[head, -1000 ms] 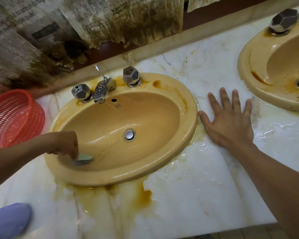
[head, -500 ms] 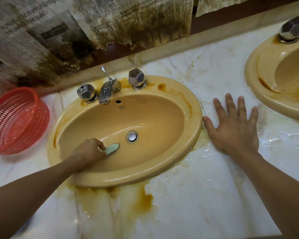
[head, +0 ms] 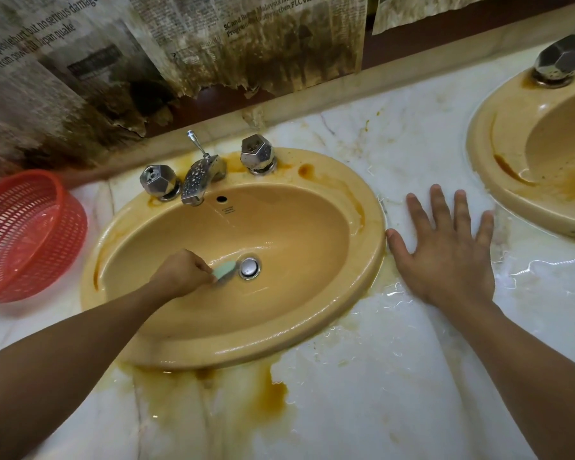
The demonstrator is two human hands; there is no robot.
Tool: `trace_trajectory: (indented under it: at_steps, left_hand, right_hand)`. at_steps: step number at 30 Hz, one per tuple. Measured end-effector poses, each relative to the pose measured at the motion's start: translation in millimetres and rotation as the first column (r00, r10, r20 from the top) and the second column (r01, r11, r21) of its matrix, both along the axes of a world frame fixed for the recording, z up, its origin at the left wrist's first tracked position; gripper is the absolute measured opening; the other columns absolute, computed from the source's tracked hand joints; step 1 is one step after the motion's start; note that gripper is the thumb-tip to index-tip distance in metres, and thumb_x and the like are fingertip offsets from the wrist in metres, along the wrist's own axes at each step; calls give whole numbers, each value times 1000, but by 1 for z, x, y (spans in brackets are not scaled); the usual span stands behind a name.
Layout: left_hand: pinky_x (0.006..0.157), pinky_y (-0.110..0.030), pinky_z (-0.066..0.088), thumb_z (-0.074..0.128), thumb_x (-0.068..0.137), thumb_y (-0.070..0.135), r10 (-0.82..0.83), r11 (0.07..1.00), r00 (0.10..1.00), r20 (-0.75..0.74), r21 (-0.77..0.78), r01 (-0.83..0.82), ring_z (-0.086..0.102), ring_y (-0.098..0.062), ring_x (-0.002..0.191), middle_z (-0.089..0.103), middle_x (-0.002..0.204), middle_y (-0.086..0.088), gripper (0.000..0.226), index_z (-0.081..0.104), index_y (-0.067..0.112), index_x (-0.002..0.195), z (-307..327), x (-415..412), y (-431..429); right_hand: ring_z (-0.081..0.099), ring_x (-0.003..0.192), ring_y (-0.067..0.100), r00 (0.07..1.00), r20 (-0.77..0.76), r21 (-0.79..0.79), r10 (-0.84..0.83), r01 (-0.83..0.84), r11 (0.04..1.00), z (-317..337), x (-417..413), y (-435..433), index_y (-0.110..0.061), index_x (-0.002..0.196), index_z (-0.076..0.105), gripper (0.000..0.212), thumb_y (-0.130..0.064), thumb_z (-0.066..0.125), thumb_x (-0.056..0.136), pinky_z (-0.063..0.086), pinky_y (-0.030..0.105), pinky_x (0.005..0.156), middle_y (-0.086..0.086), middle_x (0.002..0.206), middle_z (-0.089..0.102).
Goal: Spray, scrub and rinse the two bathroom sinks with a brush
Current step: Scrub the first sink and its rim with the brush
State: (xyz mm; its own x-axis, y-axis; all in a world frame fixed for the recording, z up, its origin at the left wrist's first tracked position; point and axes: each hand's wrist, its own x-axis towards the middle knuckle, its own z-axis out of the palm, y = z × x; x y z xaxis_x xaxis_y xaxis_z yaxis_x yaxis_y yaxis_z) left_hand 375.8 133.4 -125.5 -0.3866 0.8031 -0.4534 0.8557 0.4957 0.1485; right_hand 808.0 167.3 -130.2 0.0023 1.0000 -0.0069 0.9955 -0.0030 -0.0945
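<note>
The left hand (head: 180, 275) is gripping the brush (head: 224, 269) inside the near sink (head: 372, 234), beside its drain (head: 249, 267); the right hand (head: 445, 257) is lying flat, fingers spread, on the worktop (head: 362, 393).

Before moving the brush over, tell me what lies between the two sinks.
In the head view, the right hand rests flat, fingers spread, on the wet marble counter between the left sink and the right sink.

glossy ceramic sink (head: 312, 330), wet marble counter (head: 362, 410), shiny metal faucet (head: 200, 180)
</note>
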Motion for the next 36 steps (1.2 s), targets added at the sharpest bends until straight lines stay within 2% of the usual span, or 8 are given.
trace_trajectory:
  at_steps: [5, 9, 13, 18, 21, 28, 32, 36]
  left_hand:
    - [53, -25, 39, 83, 83, 30, 109, 993, 984, 141, 36, -115, 55, -16, 67, 67, 93, -4, 11, 81, 22, 91, -13, 12, -1]
    - [67, -29, 42, 82, 83, 30, 12, 998, 995, 99, 54, -17, 59, -16, 88, 68, 105, -3, 8, 82, 25, 90, -15, 10, 9]
    - [61, -27, 41, 83, 81, 33, -21, 996, 991, 131, 84, 10, 58, -12, 81, 68, 99, -3, 11, 81, 27, 90, -17, 23, 23]
    - [78, -29, 45, 82, 84, 33, -43, 999, 996, 84, 6, 43, 61, -19, 98, 67, 110, -2, 9, 80, 29, 91, -16, 1, -4]
    - [76, -31, 47, 82, 84, 36, -6, 1000, 995, 102, -20, 8, 62, -18, 94, 67, 108, -1, 5, 78, 35, 87, -14, -4, -18]
    - [74, -36, 54, 75, 88, 31, 10, 987, 998, 58, 157, -19, 64, -24, 86, 69, 105, -5, 18, 78, 22, 103, -27, 37, 6]
    - [70, -34, 44, 65, 95, 38, -118, 986, 991, -62, 112, 125, 60, -26, 89, 66, 103, -6, 27, 72, 30, 120, -25, 28, -15]
    - [73, -33, 44, 57, 99, 45, -375, 923, 901, -219, 6, 385, 64, -29, 102, 71, 111, -6, 33, 66, 36, 130, -16, 34, -28]
  right_hand:
    - [-4, 158, 30, 1000, -6, 14, -4, 4, 1000, -1, 0, -1, -33, 164, 11, 78, -72, 4, 96, 0, 61, 124, 1, 172, 3]
    - [-3, 158, 30, 1000, -5, 22, -4, 4, 1000, -1, 0, -1, -32, 163, 13, 77, -71, 5, 97, 1, 61, 124, 2, 172, 5]
    - [-2, 158, 30, 1000, -11, 26, -3, 3, 1000, -1, -1, -1, -32, 163, 14, 77, -71, 7, 97, 0, 61, 124, 2, 172, 5]
    - [-2, 158, 30, 1000, -11, 29, 0, 0, 1000, -1, 0, -1, -32, 163, 14, 77, -71, 6, 97, 1, 61, 124, 2, 172, 5]
    - [-2, 158, 30, 1000, -4, 29, -4, 4, 1000, -2, 0, -1, -32, 163, 13, 77, -71, 6, 97, 1, 61, 123, 2, 172, 5]
    - [-5, 158, 30, 1000, -2, 17, 0, 0, 1000, -3, 1, 0, -33, 164, 9, 77, -71, 4, 97, 1, 61, 123, 1, 172, 1]
    - [-4, 158, 30, 1000, -15, 18, 2, -2, 1000, -3, 1, 0, -33, 164, 10, 77, -71, 5, 97, 0, 61, 123, 1, 172, 2]
    - [-4, 158, 30, 1000, -9, 19, 3, -3, 1000, -2, 1, -1, -33, 164, 10, 77, -72, 3, 97, 1, 62, 123, 1, 172, 1]
